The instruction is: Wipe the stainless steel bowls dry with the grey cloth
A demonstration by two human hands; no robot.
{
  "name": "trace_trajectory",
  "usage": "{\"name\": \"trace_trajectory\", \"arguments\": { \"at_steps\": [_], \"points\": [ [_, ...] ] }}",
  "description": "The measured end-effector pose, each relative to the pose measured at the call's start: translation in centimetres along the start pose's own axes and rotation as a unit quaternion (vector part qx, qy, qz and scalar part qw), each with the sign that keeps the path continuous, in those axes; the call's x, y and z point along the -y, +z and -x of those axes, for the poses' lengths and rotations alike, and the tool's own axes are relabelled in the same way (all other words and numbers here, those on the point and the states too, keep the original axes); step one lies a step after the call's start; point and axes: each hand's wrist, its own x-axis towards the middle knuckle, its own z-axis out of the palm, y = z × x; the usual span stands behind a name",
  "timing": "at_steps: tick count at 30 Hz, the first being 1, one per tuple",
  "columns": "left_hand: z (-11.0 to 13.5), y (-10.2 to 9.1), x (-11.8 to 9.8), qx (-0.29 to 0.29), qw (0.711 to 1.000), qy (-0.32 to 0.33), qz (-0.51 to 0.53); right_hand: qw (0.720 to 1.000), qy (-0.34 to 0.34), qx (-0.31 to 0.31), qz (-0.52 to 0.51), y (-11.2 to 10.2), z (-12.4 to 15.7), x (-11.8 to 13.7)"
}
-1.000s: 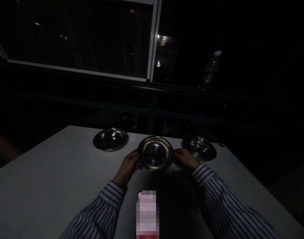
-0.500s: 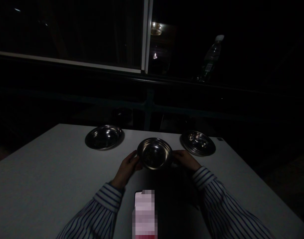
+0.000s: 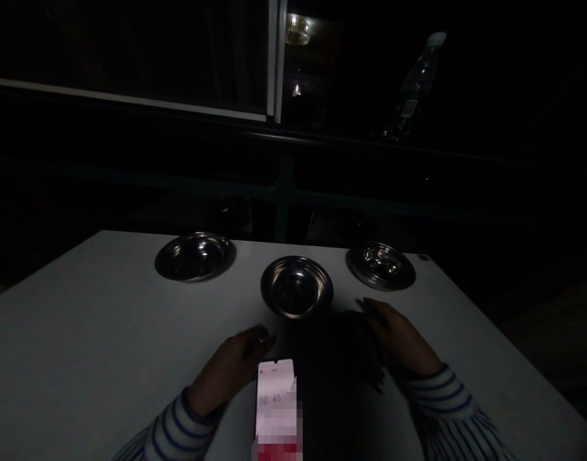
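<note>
A steel bowl (image 3: 296, 286) stands upright on the white table (image 3: 96, 333), midway between a bowl on the left (image 3: 194, 256) and a bowl on the right (image 3: 381, 265). My left hand (image 3: 230, 368) rests on the table just left of a lit phone (image 3: 275, 403), its fingers loosely curled with nothing in them. My right hand (image 3: 396, 336) lies flat with its fingers stretched out, at the edge of a dark cloth (image 3: 338, 358) in front of the middle bowl. Neither hand touches a bowl.
The room is very dark. Beyond the table's far edge run a dark ledge and a window frame (image 3: 273, 61). A plastic bottle (image 3: 415, 86) stands on the ledge at the upper right. The table's right edge falls off into darkness.
Both hands have let go of the middle bowl, which now sits on the table, and drawn back toward me. The camera has tilted downward.
</note>
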Motion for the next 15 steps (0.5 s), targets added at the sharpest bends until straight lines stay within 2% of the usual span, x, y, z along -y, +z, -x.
{"name": "trace_trajectory", "arguments": {
  "at_steps": [4, 8, 12, 15],
  "points": [
    [-0.2, 0.5, -0.2, 0.014, 1.0, 0.009, -0.016, 0.998, 0.026, 0.047, 0.012, 0.7, 0.8, -0.5],
    [-0.4, 0.5, -1.0, -0.022, 0.999, 0.033, -0.023, 0.999, 0.003, 0.039, 0.022, 1.7, 1.0, 0.1],
    [-0.7, 0.1, -2.5, -0.066, 0.996, 0.065, -0.019, 0.999, 0.003, 0.02, -0.049, 1.9, 0.3, 0.4],
    [-1.7, 0.0, -3.8, -0.086, 0.991, 0.1, 0.01, 0.992, 0.003, -0.009, -0.129, 0.9, -0.2, 0.8]
  ]
}}
